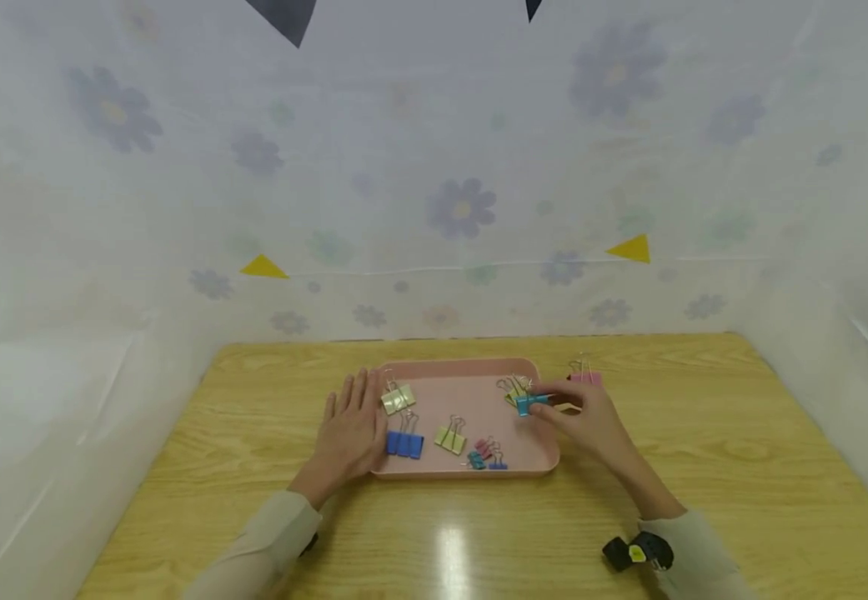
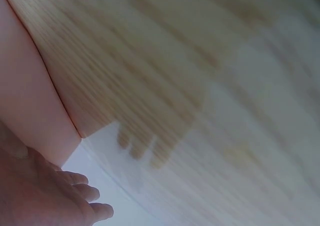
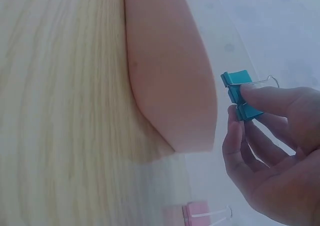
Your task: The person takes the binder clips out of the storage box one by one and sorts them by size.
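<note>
i read the step in hand as moving the teal clip (image 1: 531, 404) at the tray's right edge, so i'd work from what lies nearest. near edge of the tray (image 1: 471, 472): a blue clip (image 1: 404, 443), a yellow-green clip (image 1: 450, 437) and a small cluster of little clips (image 1: 484, 454), all inside. my left hand (image 1: 351, 429) lies flat, fingers straight, on the tray's left rim, holding nothing; i'd keep it pressing there so the tray doesn't slide. my right hand (image 1: 591, 421) pinches the teal clip between thumb and fingertips, just over the right side of the tray; the right wrist view shows the clip (image 3: 241, 93) held by its body, wire loop pointing away. to do this well i'd keep the pinch on the body, not the loops, and move low and slowly clear of the gold clips (image 1: 512, 387) beside it. further left, a pale clip (image 1: 398, 398). farthest, a pink clip (image 1: 585, 375) lies on the table (image 1: 704, 433), outside the tray.
</note>
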`<state>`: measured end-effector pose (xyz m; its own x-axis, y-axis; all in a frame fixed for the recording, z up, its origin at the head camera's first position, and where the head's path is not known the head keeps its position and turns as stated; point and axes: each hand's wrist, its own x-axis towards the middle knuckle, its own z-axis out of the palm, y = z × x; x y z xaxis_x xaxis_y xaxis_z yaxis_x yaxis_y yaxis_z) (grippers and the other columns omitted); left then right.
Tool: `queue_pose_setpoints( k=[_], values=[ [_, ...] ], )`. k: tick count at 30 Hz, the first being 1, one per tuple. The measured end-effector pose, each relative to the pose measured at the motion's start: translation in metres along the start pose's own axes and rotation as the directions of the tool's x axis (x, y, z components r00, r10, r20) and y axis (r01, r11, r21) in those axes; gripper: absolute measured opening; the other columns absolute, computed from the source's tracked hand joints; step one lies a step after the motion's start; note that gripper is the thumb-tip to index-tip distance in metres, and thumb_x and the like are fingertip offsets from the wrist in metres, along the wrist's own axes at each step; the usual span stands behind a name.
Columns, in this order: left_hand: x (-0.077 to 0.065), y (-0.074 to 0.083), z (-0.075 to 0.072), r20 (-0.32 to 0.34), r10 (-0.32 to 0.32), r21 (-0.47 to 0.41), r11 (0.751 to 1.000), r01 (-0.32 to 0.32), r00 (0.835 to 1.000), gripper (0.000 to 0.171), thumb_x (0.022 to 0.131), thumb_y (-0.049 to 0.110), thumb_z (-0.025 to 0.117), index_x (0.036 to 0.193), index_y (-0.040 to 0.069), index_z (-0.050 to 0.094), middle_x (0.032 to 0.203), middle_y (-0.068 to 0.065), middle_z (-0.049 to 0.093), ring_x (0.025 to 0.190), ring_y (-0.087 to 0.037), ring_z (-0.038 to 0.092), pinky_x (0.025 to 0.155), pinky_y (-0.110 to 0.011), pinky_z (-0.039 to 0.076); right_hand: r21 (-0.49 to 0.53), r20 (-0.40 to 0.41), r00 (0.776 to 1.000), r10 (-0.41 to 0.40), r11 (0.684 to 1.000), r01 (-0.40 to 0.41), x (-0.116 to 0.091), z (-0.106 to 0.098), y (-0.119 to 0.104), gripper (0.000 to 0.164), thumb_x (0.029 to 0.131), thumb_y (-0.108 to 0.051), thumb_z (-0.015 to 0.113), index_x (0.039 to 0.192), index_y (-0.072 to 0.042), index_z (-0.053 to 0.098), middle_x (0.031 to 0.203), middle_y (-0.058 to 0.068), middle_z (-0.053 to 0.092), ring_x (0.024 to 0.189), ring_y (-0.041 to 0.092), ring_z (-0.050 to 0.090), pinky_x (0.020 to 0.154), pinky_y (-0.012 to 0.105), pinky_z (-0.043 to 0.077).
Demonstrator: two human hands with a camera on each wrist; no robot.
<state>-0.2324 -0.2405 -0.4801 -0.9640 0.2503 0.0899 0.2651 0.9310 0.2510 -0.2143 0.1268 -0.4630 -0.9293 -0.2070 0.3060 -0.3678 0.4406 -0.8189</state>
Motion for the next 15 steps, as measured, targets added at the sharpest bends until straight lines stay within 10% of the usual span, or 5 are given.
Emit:
queue_pose_setpoints(
  k=[15],
  values=[
    [0.000,-0.001,0.002,0.002,-0.011,0.004,1.000,0.011,1.000,0.062,0.110,0.028,0.030,0.164,0.002,0.014,0.168,-0.022,0.018,0.154,-0.043,0.016,0.121,-0.063,0.013,-0.086,-0.071,0.995,0.070,0.993,-0.076,-0.022,-0.040,0.020,0.023,0.094,-0.014,0.077,0.115,-0.006,0.077,0.109,0.012,0.076,0.089,0.008,0.070,0.076,0.025,0.057]
  ],
)
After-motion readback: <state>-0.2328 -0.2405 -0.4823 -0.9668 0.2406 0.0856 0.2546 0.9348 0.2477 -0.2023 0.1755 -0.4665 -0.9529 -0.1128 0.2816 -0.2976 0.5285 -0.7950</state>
